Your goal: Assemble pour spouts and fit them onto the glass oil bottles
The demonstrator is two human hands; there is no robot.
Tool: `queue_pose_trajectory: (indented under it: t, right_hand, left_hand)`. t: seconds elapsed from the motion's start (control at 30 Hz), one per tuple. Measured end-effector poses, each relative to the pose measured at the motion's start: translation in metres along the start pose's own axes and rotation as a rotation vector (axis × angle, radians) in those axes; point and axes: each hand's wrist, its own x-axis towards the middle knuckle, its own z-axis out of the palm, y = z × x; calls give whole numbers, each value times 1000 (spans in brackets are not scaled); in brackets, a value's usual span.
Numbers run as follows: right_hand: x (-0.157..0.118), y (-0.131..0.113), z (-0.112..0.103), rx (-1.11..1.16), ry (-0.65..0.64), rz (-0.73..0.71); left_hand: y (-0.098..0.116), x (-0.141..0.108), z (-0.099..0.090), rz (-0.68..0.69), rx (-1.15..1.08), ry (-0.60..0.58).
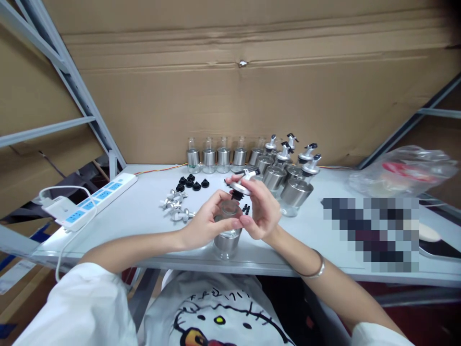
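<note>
A glass bottle with a brushed-metal sleeve (226,244) stands upright at the table's front edge. My left hand (205,218) is closed around its neck. Just above the bottle's mouth, my right hand (264,207) grips a silver pourer spout (240,188) with a black ribbed stopper below and a black lever on top. The stopper looks tilted and close to the rim; whether it touches is unclear. Left of my hands lie several black stoppers (189,183) and several silver spout parts (175,205). Small black pieces (246,209) sit behind my right hand.
Bottles without spouts (224,156) line the back, and bottles with spouts (296,192) are grouped at the back right. A power strip (108,196) with a plugged charger lies left. A plastic bag (403,170) rests right, beyond a pixelated patch. Cardboard (230,101) walls the back.
</note>
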Motion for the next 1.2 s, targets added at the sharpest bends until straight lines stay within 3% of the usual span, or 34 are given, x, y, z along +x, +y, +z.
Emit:
queue_pose_trajectory:
  t: [0.17, 0.37, 0.57, 0.83, 1.2]
  right_hand:
    - [4, -4, -1, 18, -5, -77]
    - [3, -4, 0, -78, -13, -105]
    - [8, -3, 6, -33, 5, -221]
    - [13, -7, 7, -15, 30, -208]
    - [-2, -3, 5, -79, 9, -164]
  left_hand:
    - [-12, -2, 1, 193, 41, 48]
    - [-20, 2, -2, 324, 114, -47]
    - [-28, 6, -5, 548, 123, -133]
    - [-32, 3, -5, 615, 259, -76]
    - [-36, -1, -6, 511, 260, -8]
